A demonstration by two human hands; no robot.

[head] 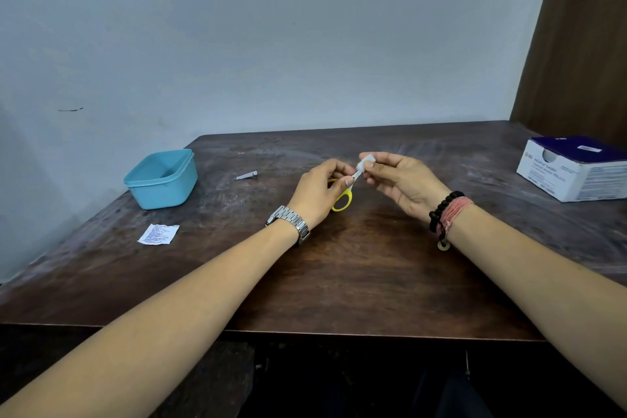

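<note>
My left hand [319, 193] grips small scissors with yellow handles [343, 201] above the middle of the dark wooden table [339, 282]. The short metal blades point up to the right, toward my other hand. My right hand [403, 183] pinches a small white pad [365, 161] between thumb and fingers, and the pad meets the blade tips. Most of the scissors' handles are hidden behind my left fingers. A metal watch sits on my left wrist; bead and thread bracelets circle my right wrist.
A light blue plastic tub [163, 180] stands open at the table's left. A metal nail clipper [246, 175] lies near it. A torn white printed wrapper [157, 234] lies front left. A white and purple carton [576, 168] sits at the right edge. The wall is close behind.
</note>
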